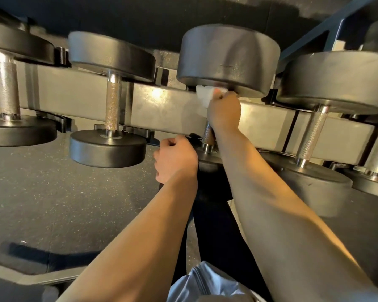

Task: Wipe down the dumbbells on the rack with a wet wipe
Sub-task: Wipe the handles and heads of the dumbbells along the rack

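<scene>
Several black dumbbells with knurled steel handles lie across a grey rack (175,110). My right hand (224,112) is shut on a crumpled white wet wipe (205,95) and presses it against the underside of the far head of the middle dumbbell (227,59), at the top of its handle. My left hand (175,159) is closed on the edge of that dumbbell's near head (207,159), which is mostly hidden by both arms. The handle (207,136) shows just below my right wrist.
A smaller dumbbell (111,101) sits to the left, a larger one (310,136) to the right, more at both edges. Speckled dark rubber floor (63,203) lies below the rack. My dark trouser leg and light blue shirt show at the bottom.
</scene>
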